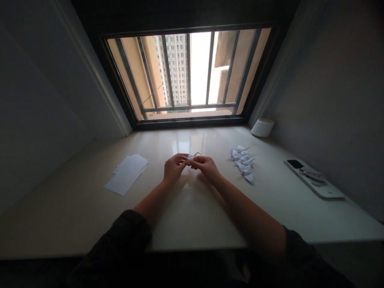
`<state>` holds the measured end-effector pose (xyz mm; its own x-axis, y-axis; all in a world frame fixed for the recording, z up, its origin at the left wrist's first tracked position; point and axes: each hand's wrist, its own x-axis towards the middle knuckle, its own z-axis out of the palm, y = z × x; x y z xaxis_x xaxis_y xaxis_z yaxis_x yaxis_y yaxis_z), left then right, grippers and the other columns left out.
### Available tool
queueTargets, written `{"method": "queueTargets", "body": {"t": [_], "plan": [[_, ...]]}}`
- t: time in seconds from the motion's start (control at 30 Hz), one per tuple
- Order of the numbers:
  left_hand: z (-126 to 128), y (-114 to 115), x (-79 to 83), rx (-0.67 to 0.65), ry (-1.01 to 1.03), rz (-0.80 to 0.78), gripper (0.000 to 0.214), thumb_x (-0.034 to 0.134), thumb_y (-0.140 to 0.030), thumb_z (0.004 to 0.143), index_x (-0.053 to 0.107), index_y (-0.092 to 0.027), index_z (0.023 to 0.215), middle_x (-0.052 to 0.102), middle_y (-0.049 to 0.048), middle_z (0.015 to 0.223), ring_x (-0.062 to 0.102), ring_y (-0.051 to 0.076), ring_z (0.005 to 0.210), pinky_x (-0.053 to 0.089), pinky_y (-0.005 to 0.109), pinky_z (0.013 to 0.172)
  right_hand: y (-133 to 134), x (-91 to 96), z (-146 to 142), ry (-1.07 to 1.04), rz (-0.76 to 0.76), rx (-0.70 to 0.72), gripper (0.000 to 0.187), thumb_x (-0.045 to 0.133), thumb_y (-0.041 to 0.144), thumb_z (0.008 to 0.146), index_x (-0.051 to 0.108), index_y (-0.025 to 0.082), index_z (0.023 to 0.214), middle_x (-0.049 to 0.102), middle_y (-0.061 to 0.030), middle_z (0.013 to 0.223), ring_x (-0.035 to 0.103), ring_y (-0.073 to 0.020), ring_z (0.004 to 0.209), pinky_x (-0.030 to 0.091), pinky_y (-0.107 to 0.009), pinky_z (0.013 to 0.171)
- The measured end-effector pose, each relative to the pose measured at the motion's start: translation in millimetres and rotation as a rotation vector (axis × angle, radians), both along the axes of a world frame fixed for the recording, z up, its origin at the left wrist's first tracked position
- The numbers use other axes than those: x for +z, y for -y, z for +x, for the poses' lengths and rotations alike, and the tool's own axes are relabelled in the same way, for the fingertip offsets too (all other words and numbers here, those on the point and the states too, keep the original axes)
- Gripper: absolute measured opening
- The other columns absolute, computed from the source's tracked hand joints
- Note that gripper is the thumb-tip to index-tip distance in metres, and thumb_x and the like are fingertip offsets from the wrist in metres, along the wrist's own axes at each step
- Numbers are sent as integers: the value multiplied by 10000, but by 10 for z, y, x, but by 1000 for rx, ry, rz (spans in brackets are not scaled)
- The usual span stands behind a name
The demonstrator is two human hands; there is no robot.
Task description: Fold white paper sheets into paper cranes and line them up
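- Sleeves [127,230] of dark cloth cover the person's upper arms at the near edge; both forearms are bare and reach forward over the surface.
- Pale, glossy countertop [192,216] runs from that edge back to the window, with soft light reflected on it.
- Phone [328,191] lies back up at the far right, its dark camera block toward the window; a small roundish item [313,174] sits on it, too dim to name.
- White paper sheets [127,173] lie in a loose, overlapping pile to the left of the hands, the nearest one jutting toward the person.
- Left hand [175,168] pinches the left side of a small folded white paper piece [191,157], fingers curled round it.
- Right hand [207,167] grips the same piece from the right between thumb and fingers; the piece is held between both hands at mid-counter, thin points sticking out.
- Folded paper cranes [244,162] lie bunched in a rough row to the right of the hands.
- White rounded container [262,127] stands near the window's right corner.
- Dark window frame [192,125] closes off the back; beyond it are upright bars [188,72], beige walls [150,60] and a many-windowed tower block [178,60].
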<state>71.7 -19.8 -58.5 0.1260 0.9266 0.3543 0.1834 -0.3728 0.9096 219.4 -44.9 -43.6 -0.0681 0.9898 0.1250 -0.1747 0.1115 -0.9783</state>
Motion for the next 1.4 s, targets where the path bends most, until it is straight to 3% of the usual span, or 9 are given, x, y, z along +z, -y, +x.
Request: {"method": "queueTargets", "body": {"t": [0.27, 0.4, 0.67, 1.13, 1.4], "plan": [[-10, 3, 4, -9, -20, 20, 291, 670, -361, 717, 676, -198, 957, 708, 64, 887, 668, 181, 723, 536, 279, 647, 13, 34, 10, 22, 6, 0, 263, 783, 389, 535, 677, 171, 637, 586, 14, 577, 484, -106, 562, 361, -254, 551], [-8, -4, -8, 5, -18, 34, 282, 662, -352, 725, 674, -200, 963, 705, 63, 899, 667, 178, 730, 540, 284, 660, 13, 36, 25, 98, 43, -15, 269, 770, 399, 562, 640, 164, 552, 561, 22, 530, 466, -99, 535, 347, -250, 536], [-15, -8, -9, 33, -23, 44, 303, 649, -373, 733, 671, -204, 984, 706, 55, 858, 666, 174, 717, 538, 274, 631, 13, 35, 24, 129, 8, -35, 287, 744, 442, 588, 693, 163, 633, 659, -39, 603, 583, -147, 595, 447, -278, 602], [-1, 13, 29, -4, -47, 41, 261, 639, -413, 737, 672, -191, 869, 685, 64, 1009, 664, 171, 731, 519, 258, 609, -12, -49, 20, 268, 196, -270, 234, 694, 433, 658, 715, 201, 673, 689, -31, 647, 591, -166, 604, 445, -299, 616], [6, 9, 33, -9, -9, 54, 239, 632, -390, 747, 664, -181, 857, 684, 70, 1016, 666, 168, 740, 535, 276, 664, -29, -64, 2, 223, 253, -239, 200, 721, 395, 639, 713, 207, 707, 680, -21, 685, 569, -156, 625, 430, -296, 622]]}}
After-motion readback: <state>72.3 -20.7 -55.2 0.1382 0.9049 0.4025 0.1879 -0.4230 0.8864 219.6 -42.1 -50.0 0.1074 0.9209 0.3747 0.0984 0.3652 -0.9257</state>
